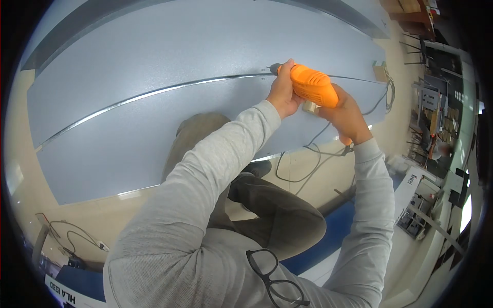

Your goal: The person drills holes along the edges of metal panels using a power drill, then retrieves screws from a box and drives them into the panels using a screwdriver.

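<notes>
An orange power drill [313,84] lies sideways between both hands, above the grey metal panels [154,66]. Its dark chuck and thin bit point left, close to the seam between two panels; whether the bit touches the metal I cannot tell. My left hand [285,91] is wrapped round the front of the drill, just behind the chuck. At the rear, my right hand [345,114] grips the handle, and part of the orange grip shows below it. A small pale block [310,107] sits under the drill body, partly hidden by the hands.
A black cable [308,177] loops over the tiled floor from below the drill. At the panels' right end are a small box [380,72] and a coiled cord [391,92]. My knee rests on the lower panel. White equipment [411,185] stands at right; a person sits farther back.
</notes>
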Action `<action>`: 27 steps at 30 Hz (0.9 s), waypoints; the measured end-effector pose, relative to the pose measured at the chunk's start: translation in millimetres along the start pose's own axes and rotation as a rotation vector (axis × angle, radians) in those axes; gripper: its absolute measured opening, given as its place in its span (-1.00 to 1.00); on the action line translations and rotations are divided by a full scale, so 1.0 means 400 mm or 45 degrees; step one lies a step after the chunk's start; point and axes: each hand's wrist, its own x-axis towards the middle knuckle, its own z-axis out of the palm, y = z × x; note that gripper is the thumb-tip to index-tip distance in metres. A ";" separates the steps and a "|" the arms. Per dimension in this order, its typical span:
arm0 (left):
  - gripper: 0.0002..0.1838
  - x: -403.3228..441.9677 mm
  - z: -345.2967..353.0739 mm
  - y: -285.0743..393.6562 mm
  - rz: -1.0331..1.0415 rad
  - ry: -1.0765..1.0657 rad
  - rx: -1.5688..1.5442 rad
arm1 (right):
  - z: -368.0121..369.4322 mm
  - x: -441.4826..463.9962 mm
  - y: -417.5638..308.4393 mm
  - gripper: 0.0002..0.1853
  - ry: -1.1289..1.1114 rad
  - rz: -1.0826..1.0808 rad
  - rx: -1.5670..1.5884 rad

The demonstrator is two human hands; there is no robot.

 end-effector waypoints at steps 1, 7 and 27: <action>-0.55 0.001 -0.003 0.001 -0.005 0.008 -0.007 | 0.003 0.000 -0.013 -0.34 0.012 0.024 -0.077; -0.53 0.006 -0.014 0.005 -0.020 0.053 -0.011 | 0.000 0.021 -0.006 -0.34 -0.026 0.047 -0.090; -0.46 0.028 -0.027 0.043 -0.021 0.072 0.032 | 0.000 0.092 -0.008 -0.33 -0.061 0.054 -0.117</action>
